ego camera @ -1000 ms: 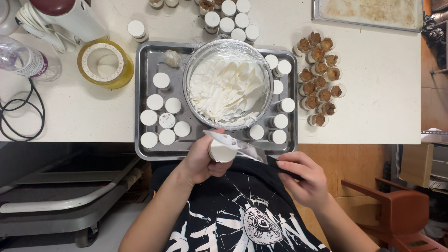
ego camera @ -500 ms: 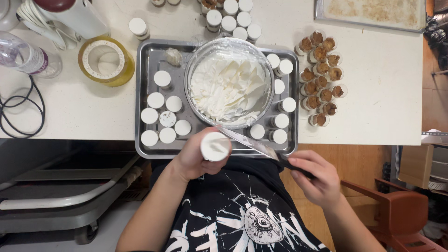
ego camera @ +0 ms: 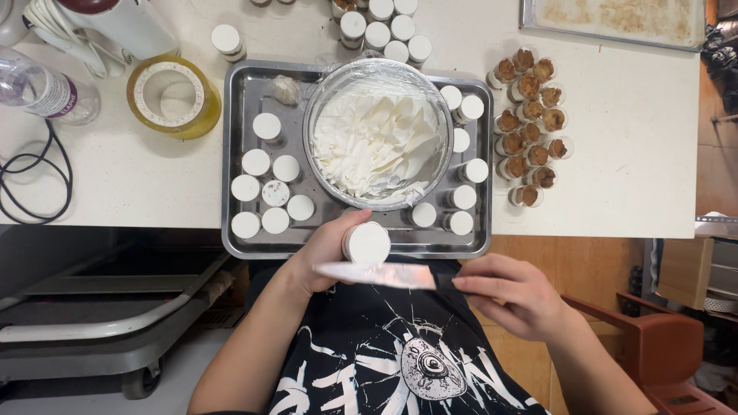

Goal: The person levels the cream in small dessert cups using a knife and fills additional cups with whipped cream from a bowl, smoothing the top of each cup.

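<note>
The metal tray (ego camera: pixel 238 146) was crowded: filled cups (ego camera: pixel 256 162) ringed the cream bowl (ego camera: pixel 377 134) (gaps seemingly too narrow); bare counter (ego camera: pixel 630 154) lay rightward.

Small cup (ego camera: pixel 367 242) gripped in left hand (ego camera: pixel 323 253), just above knife (ego camera: pixel 377 274) held by right hand (ego camera: pixel 511 296); beyond the fingers, tray (ego camera: pixel 234 146) carrying bowl (ego camera: pixel 377 134).

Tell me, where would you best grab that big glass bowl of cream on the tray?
Take the glass bowl by its rim with both hands, from its left and right sides. Cling film covers the top, and small filled cups crowd the metal tray around it.
</note>
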